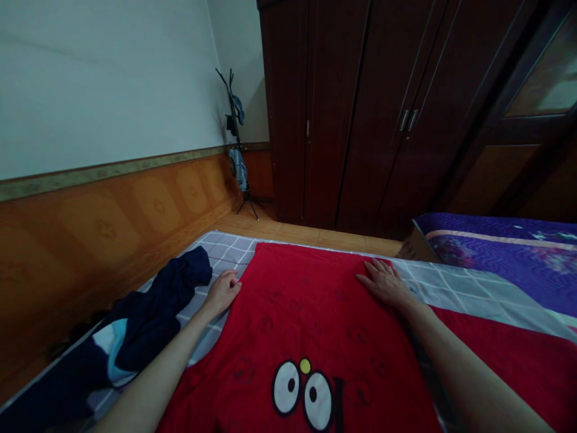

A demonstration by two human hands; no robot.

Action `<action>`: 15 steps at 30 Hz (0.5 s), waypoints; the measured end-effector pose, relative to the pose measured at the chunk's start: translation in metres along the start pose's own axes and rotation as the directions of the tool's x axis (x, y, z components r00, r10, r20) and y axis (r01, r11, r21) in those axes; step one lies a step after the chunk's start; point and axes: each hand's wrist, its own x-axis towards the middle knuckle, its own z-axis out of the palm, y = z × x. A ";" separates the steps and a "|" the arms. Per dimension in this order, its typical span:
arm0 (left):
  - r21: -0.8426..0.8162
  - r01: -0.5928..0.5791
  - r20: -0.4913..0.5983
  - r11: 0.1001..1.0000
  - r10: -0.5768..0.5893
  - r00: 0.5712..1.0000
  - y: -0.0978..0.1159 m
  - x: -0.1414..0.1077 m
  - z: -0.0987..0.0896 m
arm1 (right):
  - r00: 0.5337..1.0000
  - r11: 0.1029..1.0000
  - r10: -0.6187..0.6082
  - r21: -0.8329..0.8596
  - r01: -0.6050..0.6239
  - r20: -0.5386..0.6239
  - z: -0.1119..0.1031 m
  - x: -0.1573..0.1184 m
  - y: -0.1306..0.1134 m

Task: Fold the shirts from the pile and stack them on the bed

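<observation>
A red cloth [297, 307] printed with faint small faces and large cartoon eyes [302, 394] lies spread on a grey checked bedsheet [228, 248]. My left hand [223, 293] is curled at the cloth's left edge, its fingers bunched on the hem. My right hand [383, 282] lies flat on the cloth's far right corner with its fingers spread. A crumpled navy garment [153, 319] with a pale blue patch lies to the left of my left hand, not touching it.
A dark wooden wardrobe [360, 120] stands beyond the bed. A purple quilt [505, 258] lies at the right, and more red fabric [509, 361] lies at the lower right. A coat stand [237, 138] with hanging clothes stands on the wooden floor [306, 234] in the corner.
</observation>
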 end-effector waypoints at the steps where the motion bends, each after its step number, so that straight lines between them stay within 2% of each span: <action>1: 0.018 -0.010 0.007 1.000 0.010 1.000 0.002 0.000 -0.003 | 1.000 1.000 -0.005 -0.002 0.005 -0.002 -0.001 0.000 0.000; 5: 0.094 -0.095 0.040 0.991 0.091 0.995 0.032 0.001 -0.003 | 1.000 0.999 -0.023 -0.024 0.022 -0.017 -0.002 0.000 -0.001; 8: 0.112 -0.223 0.138 0.968 0.207 0.969 0.064 0.012 0.012 | 0.998 0.998 -0.044 -0.049 0.042 -0.036 0.002 0.002 0.000; 10: 0.117 -0.261 0.219 0.958 0.232 0.948 0.078 0.026 0.026 | 0.998 0.997 -0.058 -0.049 0.056 -0.034 0.005 0.004 0.003; 12: 0.145 -0.222 0.266 0.964 0.178 0.947 0.082 0.042 0.036 | 0.997 0.997 -0.068 -0.036 0.067 -0.036 0.009 0.005 0.007; 15: 0.220 -0.084 0.246 0.972 0.028 0.969 0.074 0.059 0.043 | 0.994 0.995 -0.097 -0.018 0.097 -0.050 0.014 0.008 0.013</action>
